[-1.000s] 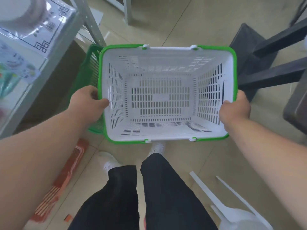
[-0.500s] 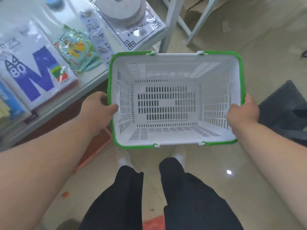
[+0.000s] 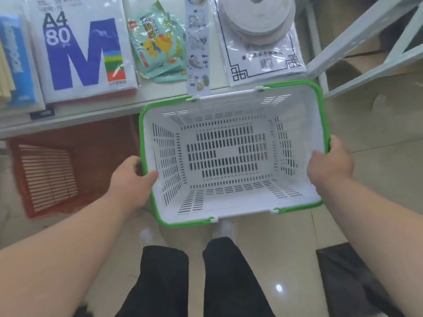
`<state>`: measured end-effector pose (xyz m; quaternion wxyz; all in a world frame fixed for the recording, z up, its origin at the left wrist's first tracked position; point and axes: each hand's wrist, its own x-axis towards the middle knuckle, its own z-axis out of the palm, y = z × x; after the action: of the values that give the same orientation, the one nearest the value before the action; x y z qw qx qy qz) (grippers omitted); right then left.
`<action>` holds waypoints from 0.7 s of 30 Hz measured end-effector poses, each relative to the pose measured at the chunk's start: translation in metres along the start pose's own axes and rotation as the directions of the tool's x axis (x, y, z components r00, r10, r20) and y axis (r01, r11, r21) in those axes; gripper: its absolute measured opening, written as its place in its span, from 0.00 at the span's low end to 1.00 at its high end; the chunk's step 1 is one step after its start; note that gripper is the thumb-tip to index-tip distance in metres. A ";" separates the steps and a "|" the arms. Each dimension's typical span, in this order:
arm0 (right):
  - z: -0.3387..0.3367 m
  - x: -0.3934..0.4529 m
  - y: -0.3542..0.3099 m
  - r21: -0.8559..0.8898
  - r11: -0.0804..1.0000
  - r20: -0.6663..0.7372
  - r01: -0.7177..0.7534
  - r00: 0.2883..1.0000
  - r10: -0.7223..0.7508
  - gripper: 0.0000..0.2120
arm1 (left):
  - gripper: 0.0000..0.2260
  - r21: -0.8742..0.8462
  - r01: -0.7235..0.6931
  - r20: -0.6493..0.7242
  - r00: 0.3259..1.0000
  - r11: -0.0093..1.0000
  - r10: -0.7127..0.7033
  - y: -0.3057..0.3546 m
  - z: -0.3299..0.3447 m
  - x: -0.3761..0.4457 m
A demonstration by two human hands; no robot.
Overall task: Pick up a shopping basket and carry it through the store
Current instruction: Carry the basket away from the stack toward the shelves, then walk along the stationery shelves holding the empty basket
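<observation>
The basket [image 3: 231,154], white w/ a green rim, sits mid-frame, up off the floor & empty. Left hand [image 3: 131,179] is clamped on its left rim, right hand [image 3: 329,167] on its right rim. A sec ago a dark stand was at the upper right; now a shelf [image 3: 96,110] w/ an A4 paper pack [image 3: 80,46] & snack bag [image 3: 158,44] fills the top. So the person has turned & is walking: pick-up looks done, carrying underway.

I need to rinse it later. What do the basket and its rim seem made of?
The basket looks like moulded white plastic, matt, with slotted walls and floor. Its green rim looks like plastic too, slightly glossy. Left hand and right hand grip its short sides.
</observation>
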<state>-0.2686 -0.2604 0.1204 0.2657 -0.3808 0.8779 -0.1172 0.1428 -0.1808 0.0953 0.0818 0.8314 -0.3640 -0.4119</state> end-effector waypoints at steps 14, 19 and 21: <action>0.064 0.041 0.040 -0.237 0.970 0.147 0.056 0.989 -0.022 0.06 | 0.08 0.018 0.078 0.052 0.996 0.997 -0.078 -0.037 0.065 0.025; 0.090 0.042 0.066 -0.298 0.954 0.192 0.020 0.981 0.039 0.06 | 0.09 0.076 0.108 0.070 0.991 0.991 -0.113 -0.055 0.087 0.038; 0.103 0.042 0.076 -0.313 0.950 0.201 0.005 0.978 0.062 0.07 | 0.09 0.101 0.110 0.071 0.991 0.989 -0.118 -0.064 0.098 0.044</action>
<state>-0.2818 -0.2395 -0.0121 0.2942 -0.4153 0.8581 0.0674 0.1216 -0.1480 -0.0237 0.0039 0.8374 -0.3381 -0.4294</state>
